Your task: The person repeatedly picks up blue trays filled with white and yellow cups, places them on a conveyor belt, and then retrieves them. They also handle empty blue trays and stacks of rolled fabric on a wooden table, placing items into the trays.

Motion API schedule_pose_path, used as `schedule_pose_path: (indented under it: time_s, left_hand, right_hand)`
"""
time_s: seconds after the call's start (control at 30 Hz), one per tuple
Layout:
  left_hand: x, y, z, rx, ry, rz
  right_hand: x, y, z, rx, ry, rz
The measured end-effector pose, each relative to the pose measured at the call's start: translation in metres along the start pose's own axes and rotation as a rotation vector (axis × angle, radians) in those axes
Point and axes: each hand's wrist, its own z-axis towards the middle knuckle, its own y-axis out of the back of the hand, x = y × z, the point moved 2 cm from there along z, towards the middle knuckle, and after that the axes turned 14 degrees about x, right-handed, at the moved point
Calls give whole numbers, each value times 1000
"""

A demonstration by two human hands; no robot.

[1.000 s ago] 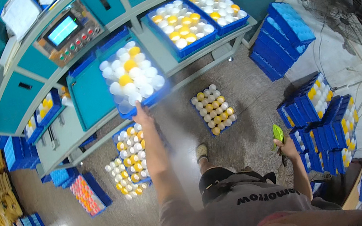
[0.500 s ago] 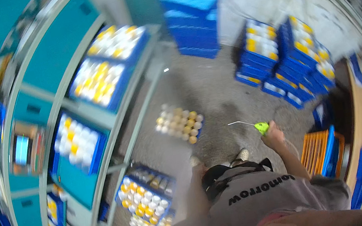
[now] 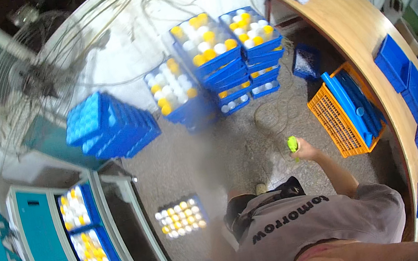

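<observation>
My right hand (image 3: 306, 149) is wrapped round a bright yellow-green air blow gun (image 3: 293, 143), held out over the floor. A thin bent nozzle showed on it earlier; now I cannot make the nozzle out. My left forearm (image 3: 220, 239) is smeared beside my body, and the fingers of that hand cannot be made out. On the floor ahead and to the left lies a blue tray of white and yellow round pieces (image 3: 181, 217), apart from both hands.
Blue trays of round pieces (image 3: 208, 46) are stacked at the far wall, left of an orange crate (image 3: 338, 119). A pile of blue trays (image 3: 107, 126) stands further left. A teal rack (image 3: 45, 232) lines the left side; a curved wooden table (image 3: 365, 30) runs along the right.
My view has swung to the right, so the rack and floor tray sit lower and further left. The blow gun stays in my right hand, now seen more end-on.
</observation>
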Motion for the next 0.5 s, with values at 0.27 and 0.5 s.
schedule_pose_path:
  time_s: [0.27, 0.5]
  left_hand:
    - [-217, 8, 291, 429, -74, -871]
    - [-601, -31, 496, 288, -281, -657]
  right_hand:
    - [-70, 127, 4, -189, -274, 111]
    - [-33, 243, 90, -214, -272, 348]
